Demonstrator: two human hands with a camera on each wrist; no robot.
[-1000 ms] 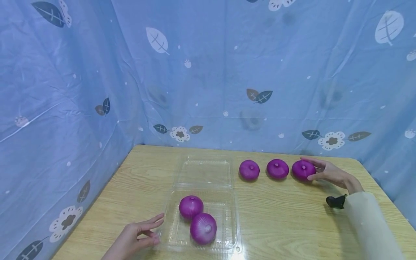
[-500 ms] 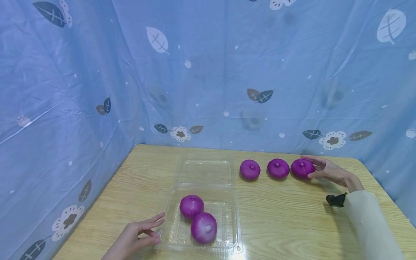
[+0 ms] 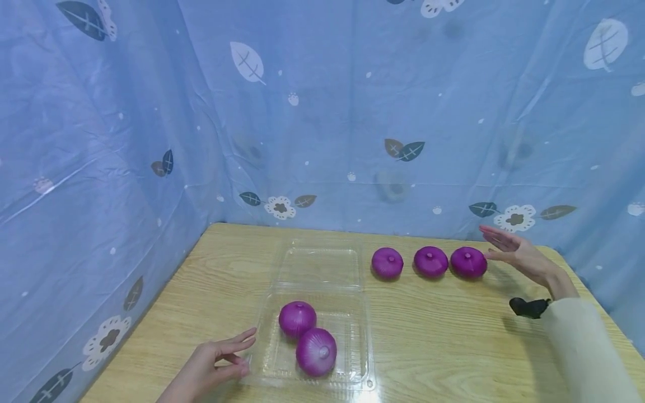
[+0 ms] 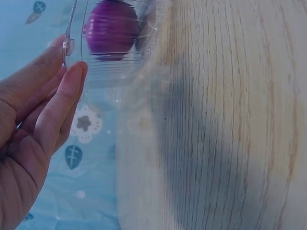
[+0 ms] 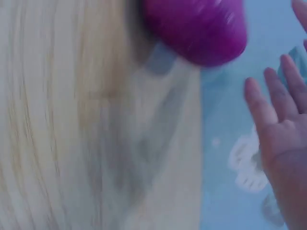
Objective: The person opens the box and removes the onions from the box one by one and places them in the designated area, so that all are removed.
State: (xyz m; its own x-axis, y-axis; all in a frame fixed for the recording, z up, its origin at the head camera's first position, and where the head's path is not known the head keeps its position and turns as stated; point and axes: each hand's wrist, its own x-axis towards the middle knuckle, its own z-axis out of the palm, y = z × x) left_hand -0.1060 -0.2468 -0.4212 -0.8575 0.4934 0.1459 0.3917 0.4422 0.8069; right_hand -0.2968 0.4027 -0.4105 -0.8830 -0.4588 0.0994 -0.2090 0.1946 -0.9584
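At the left front, my left hand [image 3: 214, 361] holds the rim of an open clear plastic container [image 3: 370, 358] between thumb and fingers. The left wrist view shows its fingertips [image 4: 76, 72] on that edge. Two purple onions, one behind [image 3: 297, 320] and one in front [image 3: 316, 352], lie in the container's base, touching. At the right, my right hand [image 3: 526, 260] is raised with fingers spread, just beside the rightmost purple onion [image 3: 468, 262]. It holds nothing. The right wrist view shows the palm [image 5: 288, 134] apart from that onion.
Two more purple onions, a middle one [image 3: 430, 262] and a left one [image 3: 387, 263], stand in the back row. The container's lid [image 3: 318, 268] lies folded back. A blue patterned curtain [image 3: 322, 112] hangs behind the wooden table [image 3: 433, 347].
The right hand has let go of the rightmost onion and lifted away to the right. That onion sits slightly farther left, closer to the middle one. The left hand stays put.
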